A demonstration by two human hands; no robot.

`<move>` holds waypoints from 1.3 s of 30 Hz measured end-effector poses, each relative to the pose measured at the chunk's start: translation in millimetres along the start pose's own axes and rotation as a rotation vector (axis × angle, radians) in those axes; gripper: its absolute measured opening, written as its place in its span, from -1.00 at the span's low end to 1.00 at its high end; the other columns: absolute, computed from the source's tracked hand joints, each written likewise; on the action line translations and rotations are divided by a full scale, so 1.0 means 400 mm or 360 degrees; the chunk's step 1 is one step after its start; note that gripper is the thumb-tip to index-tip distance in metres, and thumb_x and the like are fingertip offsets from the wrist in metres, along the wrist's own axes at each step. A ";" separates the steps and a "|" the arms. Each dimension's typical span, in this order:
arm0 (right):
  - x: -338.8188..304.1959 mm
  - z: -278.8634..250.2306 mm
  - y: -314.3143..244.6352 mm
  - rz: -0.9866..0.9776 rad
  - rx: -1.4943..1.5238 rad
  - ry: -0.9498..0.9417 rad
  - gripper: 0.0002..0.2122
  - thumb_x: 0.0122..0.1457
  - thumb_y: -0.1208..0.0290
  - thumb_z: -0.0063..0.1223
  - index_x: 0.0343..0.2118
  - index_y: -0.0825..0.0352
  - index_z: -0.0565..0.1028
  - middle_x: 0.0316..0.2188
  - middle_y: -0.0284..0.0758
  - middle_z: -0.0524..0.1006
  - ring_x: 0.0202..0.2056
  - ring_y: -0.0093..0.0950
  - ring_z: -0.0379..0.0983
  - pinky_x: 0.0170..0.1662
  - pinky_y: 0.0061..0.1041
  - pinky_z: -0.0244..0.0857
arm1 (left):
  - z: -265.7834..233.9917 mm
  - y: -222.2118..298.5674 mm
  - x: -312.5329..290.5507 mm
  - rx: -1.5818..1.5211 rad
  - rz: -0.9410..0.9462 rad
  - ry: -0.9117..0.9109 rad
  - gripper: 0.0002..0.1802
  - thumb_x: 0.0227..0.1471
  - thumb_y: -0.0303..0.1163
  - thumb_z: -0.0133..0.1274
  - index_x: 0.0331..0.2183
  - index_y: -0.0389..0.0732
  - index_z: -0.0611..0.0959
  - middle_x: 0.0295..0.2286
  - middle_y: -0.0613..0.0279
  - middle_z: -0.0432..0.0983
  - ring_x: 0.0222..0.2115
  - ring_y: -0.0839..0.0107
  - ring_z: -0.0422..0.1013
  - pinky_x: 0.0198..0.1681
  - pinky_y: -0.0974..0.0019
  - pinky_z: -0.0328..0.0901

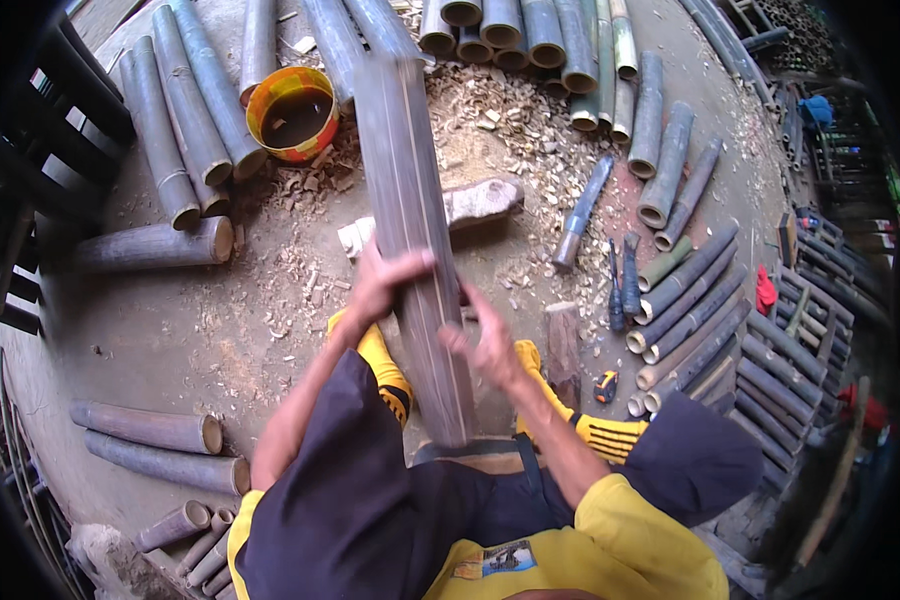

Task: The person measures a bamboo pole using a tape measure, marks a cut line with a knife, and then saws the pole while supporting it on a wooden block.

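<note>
Bamboo length [406, 190] points away from us between our yellow-socked feet [383, 368], its far half passing over a short log [485, 203]; whether they touch, we cannot tell. Our left hand [378, 285] grasps its left side, thumb across the upper face, while our right hand [492, 345] holds the right side nearer us, seemingly to steady both flanks against rolling.

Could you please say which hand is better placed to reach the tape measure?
Probably the right hand: it looks nearer the tape measure, with the left hand gripping the bamboo piece farther left.
</note>
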State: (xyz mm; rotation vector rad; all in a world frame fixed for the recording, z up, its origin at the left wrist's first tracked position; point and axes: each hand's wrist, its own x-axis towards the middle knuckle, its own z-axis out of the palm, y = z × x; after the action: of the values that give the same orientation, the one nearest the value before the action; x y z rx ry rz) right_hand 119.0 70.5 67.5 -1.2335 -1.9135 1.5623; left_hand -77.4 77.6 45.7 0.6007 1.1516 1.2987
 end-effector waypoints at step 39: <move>0.266 -0.259 0.178 0.0232 0.0123 0.1026 -0.77 0.10 0.41 0.08 -0.19 0.36 0.44 -0.37 -0.22 0.51 -0.32 -0.42 0.46 -0.24 -0.45 0.32 | -0.060 0.205 -0.119 -0.0250 0.0800 0.0676 -0.22 -0.19 -0.35 0.11 0.11 -0.28 0.24 0.06 0.09 0.24 0.09 0.18 0.19 0.17 0.07 0.06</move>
State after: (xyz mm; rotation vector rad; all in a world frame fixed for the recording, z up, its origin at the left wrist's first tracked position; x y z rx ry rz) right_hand 165.8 217.2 9.6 -1.6203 -1.3614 1.0920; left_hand -127.6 46.2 123.5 0.5289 1.2666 1.9995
